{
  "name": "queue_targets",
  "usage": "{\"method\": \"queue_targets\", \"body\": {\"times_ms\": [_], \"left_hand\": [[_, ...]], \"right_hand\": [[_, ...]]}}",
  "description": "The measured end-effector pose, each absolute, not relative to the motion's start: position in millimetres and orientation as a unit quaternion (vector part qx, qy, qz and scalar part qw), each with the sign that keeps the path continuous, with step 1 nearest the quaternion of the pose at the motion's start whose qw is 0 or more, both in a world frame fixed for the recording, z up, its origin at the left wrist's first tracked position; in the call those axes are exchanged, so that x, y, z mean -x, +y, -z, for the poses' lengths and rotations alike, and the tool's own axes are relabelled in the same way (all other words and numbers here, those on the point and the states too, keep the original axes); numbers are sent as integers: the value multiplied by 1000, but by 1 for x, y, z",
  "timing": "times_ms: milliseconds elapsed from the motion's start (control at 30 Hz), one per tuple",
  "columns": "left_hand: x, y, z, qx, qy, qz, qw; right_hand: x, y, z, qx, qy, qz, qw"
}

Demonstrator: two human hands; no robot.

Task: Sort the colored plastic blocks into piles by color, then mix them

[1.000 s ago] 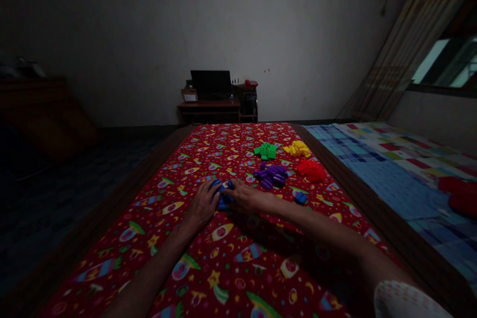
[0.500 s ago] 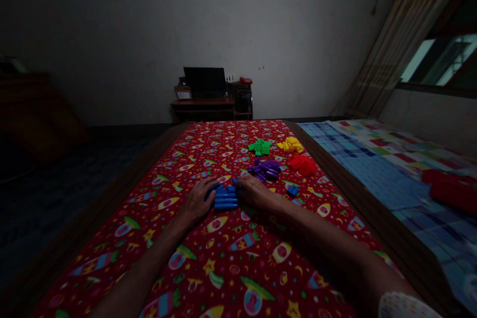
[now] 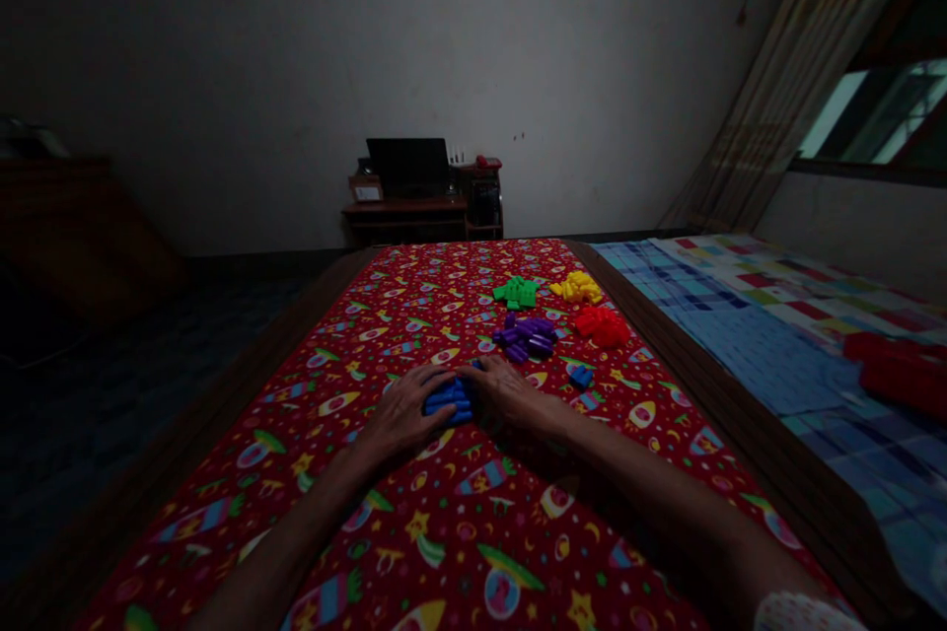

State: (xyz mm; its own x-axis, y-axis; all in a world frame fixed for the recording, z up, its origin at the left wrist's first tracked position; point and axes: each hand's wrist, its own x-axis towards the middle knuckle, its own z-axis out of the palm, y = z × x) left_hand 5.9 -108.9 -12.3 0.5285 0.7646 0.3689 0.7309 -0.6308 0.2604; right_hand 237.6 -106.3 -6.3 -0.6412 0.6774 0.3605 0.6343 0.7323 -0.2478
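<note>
A pile of blue blocks (image 3: pixel 448 399) lies on the red patterned cloth (image 3: pixel 473 513) in the middle of the view. My left hand (image 3: pixel 403 414) curls round the pile's left side, and my right hand (image 3: pixel 507 392) cups its right side. Both press the blocks together between them. A single blue block (image 3: pixel 581 376) lies apart, just right of my right hand. Farther off sit a purple pile (image 3: pixel 527 336), a green pile (image 3: pixel 516 292), a yellow pile (image 3: pixel 578 288) and a red pile (image 3: pixel 602 325).
The cloth covers a low surface with a dark wooden edge (image 3: pixel 710 394) on the right. A checked blue mat (image 3: pixel 776 345) lies beyond it with a red object (image 3: pixel 899 370). A small desk with a dark screen (image 3: pixel 421 187) stands against the far wall.
My hands have closed in on the blue blocks, squeezing the pile tighter. The view shifted slightly.
</note>
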Motion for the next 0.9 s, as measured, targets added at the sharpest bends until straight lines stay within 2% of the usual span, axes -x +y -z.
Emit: {"method": "queue_targets", "body": {"times_ms": [133, 400, 533, 633, 733, 833, 900], "left_hand": [[-9, -111, 8, -859, 434, -269, 41], [-10, -112, 8, -837, 442, -313, 77], [-8, -106, 11, -809, 457, -358, 91], [-7, -103, 5, -803, 448, -385, 81], [-13, -108, -8, -801, 436, -404, 71], [-34, -123, -22, -807, 421, -395, 124], [-54, -135, -27, -823, 392, -374, 172]], "right_hand": [[-258, -113, -5, 413, -876, -87, 233], [-358, -140, -15, 572, -755, -55, 316], [-378, -147, -14, 612, -740, -59, 274], [-381, -147, -14, 610, -745, -52, 264], [-377, -146, -16, 588, -742, -34, 320], [-358, -155, -20, 539, -751, -66, 375], [-339, -166, -26, 479, -782, -122, 380]]}}
